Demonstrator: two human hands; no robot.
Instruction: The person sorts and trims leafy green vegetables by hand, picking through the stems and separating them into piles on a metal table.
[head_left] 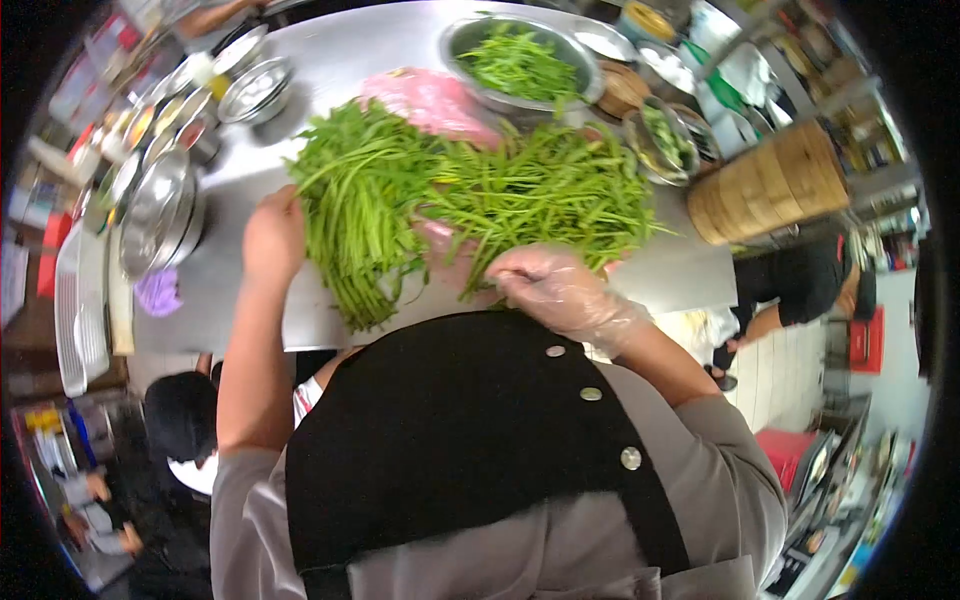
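Two heaps of long-stemmed leafy greens lie side by side on the steel table (pixel 225 225). My left hand (pixel 275 237), which looks bare, is at the outer edge of the left heap (pixel 365 205). Its fingers look closed on the greens there, partly hidden by leaves. Just in front of the right heap (pixel 560 190) is my right hand (pixel 552 288), in a clear plastic glove. Its fingers are curled into a pinch, and what they hold, if anything, is too small to make out. Pink plastic (pixel 425 100) lies behind and between the heaps.
A large metal bowl (pixel 450 60) with cut greens stands at the back. Bamboo steamers (pixel 770 185) and a smaller bowl of greens (pixel 662 140) are on the right. Stacked metal bowls (pixel 160 215) and a purple cloth (pixel 158 292) sit left. Other people (pixel 800 280) are nearby.
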